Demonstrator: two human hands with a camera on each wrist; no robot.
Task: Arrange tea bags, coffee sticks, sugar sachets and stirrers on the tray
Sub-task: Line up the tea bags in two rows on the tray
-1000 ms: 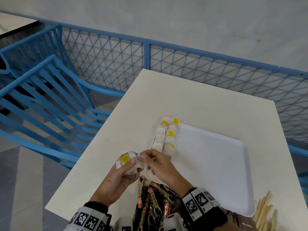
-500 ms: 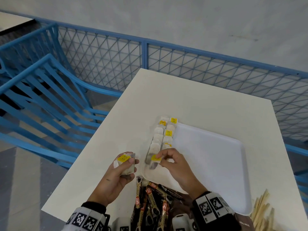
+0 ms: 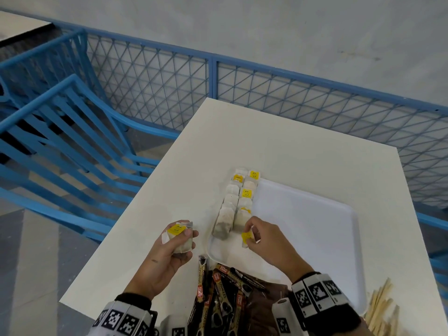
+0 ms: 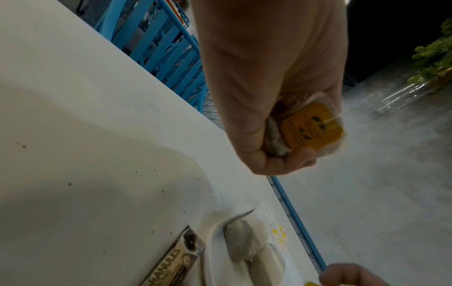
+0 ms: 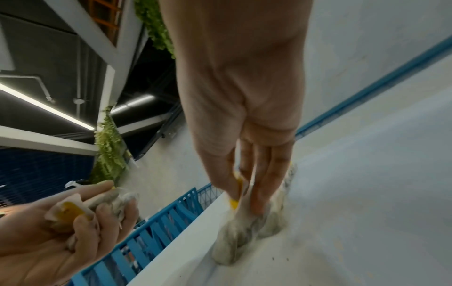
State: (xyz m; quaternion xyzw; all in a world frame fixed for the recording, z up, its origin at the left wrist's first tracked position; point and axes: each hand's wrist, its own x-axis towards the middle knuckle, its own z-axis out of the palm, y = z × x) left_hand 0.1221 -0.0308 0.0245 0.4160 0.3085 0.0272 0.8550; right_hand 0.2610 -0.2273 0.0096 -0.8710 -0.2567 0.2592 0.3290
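Tea bags (image 3: 238, 192) lie in two rows along the left edge of the white tray (image 3: 315, 238). My right hand (image 3: 249, 235) is at the near end of the rows and pinches the yellow tag (image 3: 246, 236) of a tea bag there; the right wrist view shows the tag (image 5: 238, 193) between thumb and finger above the bag (image 5: 234, 238). My left hand (image 3: 184, 238) is just left of the tray and grips a bunch of tea bags (image 3: 180, 238) with a yellow tag (image 4: 310, 127) on top. Coffee sticks (image 3: 218, 294) lie heaped at the table's near edge between my wrists.
Wooden stirrers (image 3: 383, 309) lie at the near right, beside the tray's corner. The white table (image 3: 278, 146) ends close to my left hand. A blue mesh railing (image 3: 211, 76) runs behind it and blue chairs (image 3: 60, 132) stand to the left.
My right hand took a tea bag from the bunch in my left hand, carried it to the tray and laid it at the near end of the rows. The left hand stayed put.
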